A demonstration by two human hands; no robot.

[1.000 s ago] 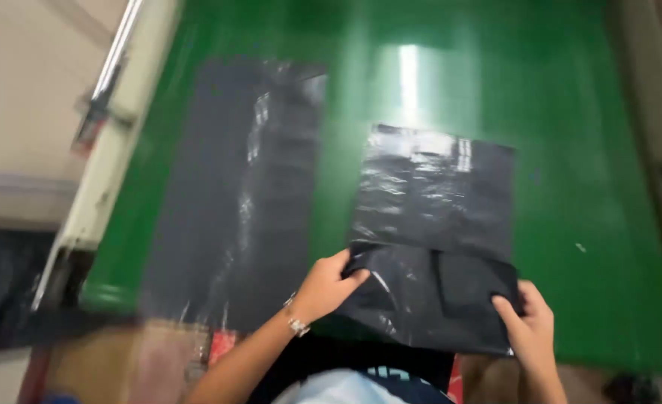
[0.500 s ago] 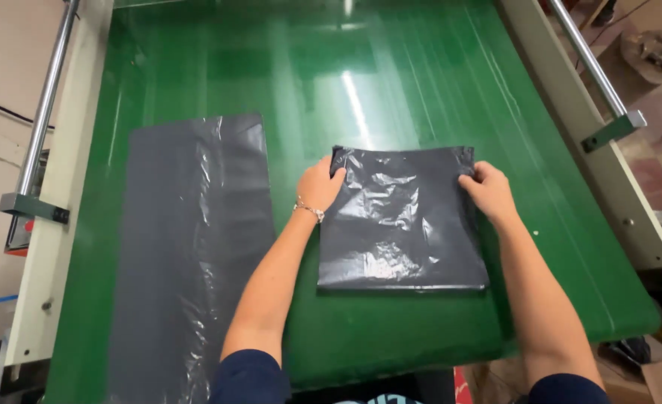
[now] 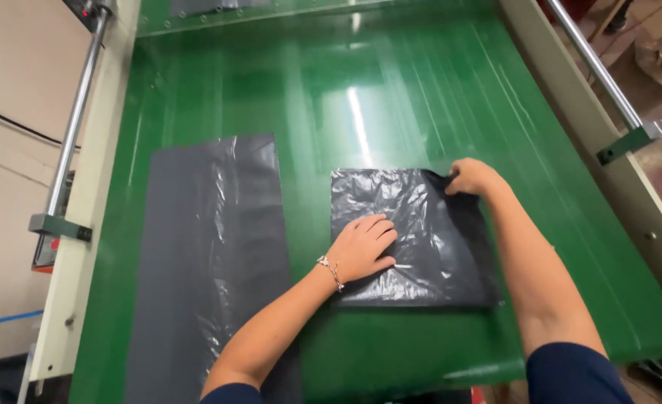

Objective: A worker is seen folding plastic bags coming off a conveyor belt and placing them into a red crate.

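Observation:
A folded black plastic bag (image 3: 421, 217) lies on the green conveyor belt (image 3: 391, 90) in front of me. My left hand (image 3: 364, 247) rests flat on its lower left part, fingers spread, with a bracelet at the wrist. My right hand (image 3: 473, 177) pinches the bag's far right corner, which is lifted and folded a little inward. A long flat black plastic bag (image 3: 211, 254) lies unfolded on the belt to the left, apart from both hands.
Cream side rails (image 3: 91, 224) with metal rods (image 3: 600, 67) run along both sides of the belt. Another dark bag edge (image 3: 203, 6) shows at the belt's far end. The floor lies beyond the right rail.
My left hand slid from the bag's far left corner down onto its lower left area. My right hand stayed at the far right corner and now pinches it inward.

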